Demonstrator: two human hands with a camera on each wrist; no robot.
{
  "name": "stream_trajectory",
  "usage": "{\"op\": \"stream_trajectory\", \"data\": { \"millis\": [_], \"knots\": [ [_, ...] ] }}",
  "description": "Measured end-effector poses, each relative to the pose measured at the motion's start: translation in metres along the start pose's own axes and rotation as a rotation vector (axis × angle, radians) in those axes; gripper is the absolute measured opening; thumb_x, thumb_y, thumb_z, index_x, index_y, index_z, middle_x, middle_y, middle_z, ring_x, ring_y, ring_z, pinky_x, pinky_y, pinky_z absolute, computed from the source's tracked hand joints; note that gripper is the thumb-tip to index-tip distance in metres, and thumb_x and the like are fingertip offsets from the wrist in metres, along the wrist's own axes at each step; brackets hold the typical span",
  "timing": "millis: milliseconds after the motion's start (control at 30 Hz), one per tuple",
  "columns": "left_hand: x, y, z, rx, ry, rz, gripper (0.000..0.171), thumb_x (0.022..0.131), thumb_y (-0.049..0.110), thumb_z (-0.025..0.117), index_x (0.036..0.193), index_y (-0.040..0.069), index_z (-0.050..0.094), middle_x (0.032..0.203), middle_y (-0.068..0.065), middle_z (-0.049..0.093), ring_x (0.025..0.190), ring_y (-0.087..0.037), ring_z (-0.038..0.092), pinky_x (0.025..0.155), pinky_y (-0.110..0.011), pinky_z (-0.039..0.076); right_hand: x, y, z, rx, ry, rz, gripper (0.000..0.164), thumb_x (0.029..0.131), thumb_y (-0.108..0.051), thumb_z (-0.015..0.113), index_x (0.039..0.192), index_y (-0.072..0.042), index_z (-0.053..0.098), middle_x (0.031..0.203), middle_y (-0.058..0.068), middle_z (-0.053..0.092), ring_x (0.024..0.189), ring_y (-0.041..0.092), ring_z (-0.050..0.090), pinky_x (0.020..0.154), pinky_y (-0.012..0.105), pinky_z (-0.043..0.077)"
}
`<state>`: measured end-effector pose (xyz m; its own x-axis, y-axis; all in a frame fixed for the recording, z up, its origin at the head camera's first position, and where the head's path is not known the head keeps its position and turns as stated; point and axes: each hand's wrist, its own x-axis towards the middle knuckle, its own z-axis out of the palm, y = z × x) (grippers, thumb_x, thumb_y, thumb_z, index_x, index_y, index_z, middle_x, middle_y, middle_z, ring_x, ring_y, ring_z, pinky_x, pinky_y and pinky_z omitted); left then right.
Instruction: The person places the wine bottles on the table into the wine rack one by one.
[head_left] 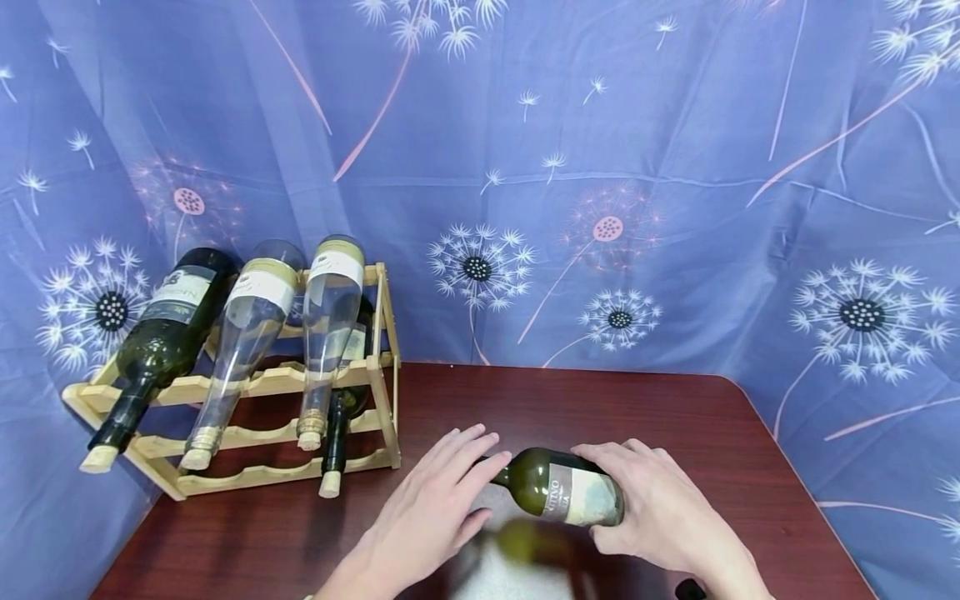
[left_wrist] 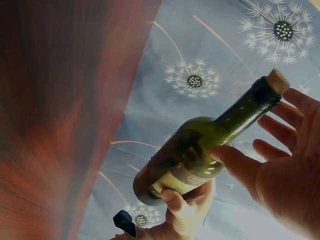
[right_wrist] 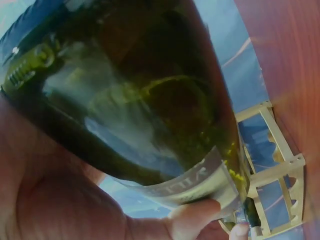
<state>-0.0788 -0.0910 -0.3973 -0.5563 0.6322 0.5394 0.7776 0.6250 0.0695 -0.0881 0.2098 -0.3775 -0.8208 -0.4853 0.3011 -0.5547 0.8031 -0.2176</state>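
Note:
A dark green wine bottle (head_left: 531, 482) with a pale label is held nearly level above the table, its neck toward the left. My right hand (head_left: 663, 508) grips it around the base end, with the thumb below the label. Beside the neck is my left hand (head_left: 429, 507), its fingers extended. In the left wrist view, the left thumb overlaps the bottle's shoulder and the fingers lie near the cork (left_wrist: 277, 81); whether they touch cannot be told. The right wrist view shows the bottle (right_wrist: 150, 100) up close, filling most of the picture.
At the left of the table (head_left: 465, 400) stands a wooden wine rack (head_left: 386, 400). A dark bottle (head_left: 161, 346) and two clear bottles (head_left: 247, 321) lie tilted on its top level. Another dark bottle (head_left: 337, 433) sits lower. A blue dandelion-print cloth (head_left: 675, 208) hangs behind.

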Motion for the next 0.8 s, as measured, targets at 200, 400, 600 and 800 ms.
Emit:
{"op": "stream_trajectory", "data": {
  "millis": [200,400,600,800],
  "knots": [
    [-0.002,0.004,0.006,0.038,-0.007,-0.031,0.063,0.075,0.024,0.080,0.133,0.015,0.054,0.125,0.003,0.057,0.114,-0.015,0.054,0.098,-0.034,0.043,0.000,-0.009,0.003,-0.003,-0.014,-0.039,0.080,0.047,-0.038,0.081,0.124,-0.034,0.059,0.108,-0.032,0.053,0.084,-0.003,0.043,0.074,0.031,0.039],
    [-0.006,0.006,0.010,0.073,-0.031,-0.057,0.056,0.081,0.030,0.075,0.132,0.019,0.055,0.109,0.009,0.064,0.093,-0.011,0.059,0.082,-0.032,0.050,-0.001,-0.014,0.004,0.003,-0.030,-0.063,0.081,0.047,-0.039,0.082,0.124,-0.034,0.058,0.108,-0.033,0.052,0.086,-0.004,0.043,0.074,0.029,0.039],
    [-0.006,0.006,0.013,0.180,-0.071,-0.069,0.052,0.086,0.043,0.066,0.131,0.018,0.056,0.104,0.007,0.065,0.088,-0.012,0.058,0.076,-0.032,0.048,-0.001,-0.013,0.004,0.000,-0.032,-0.058,0.080,0.047,-0.039,0.082,0.124,-0.033,0.057,0.104,-0.033,0.052,0.084,-0.004,0.043,0.074,0.028,0.039],
    [-0.006,0.004,0.014,0.216,-0.053,-0.054,0.043,0.090,0.045,0.060,0.121,0.016,0.060,0.099,0.006,0.063,0.085,-0.012,0.056,0.072,-0.028,0.044,-0.001,-0.011,-0.001,0.020,-0.031,-0.033,0.080,0.052,-0.041,0.083,0.126,-0.034,0.054,0.107,-0.030,0.052,0.090,-0.004,0.046,0.080,0.031,0.041]
  ]
}}
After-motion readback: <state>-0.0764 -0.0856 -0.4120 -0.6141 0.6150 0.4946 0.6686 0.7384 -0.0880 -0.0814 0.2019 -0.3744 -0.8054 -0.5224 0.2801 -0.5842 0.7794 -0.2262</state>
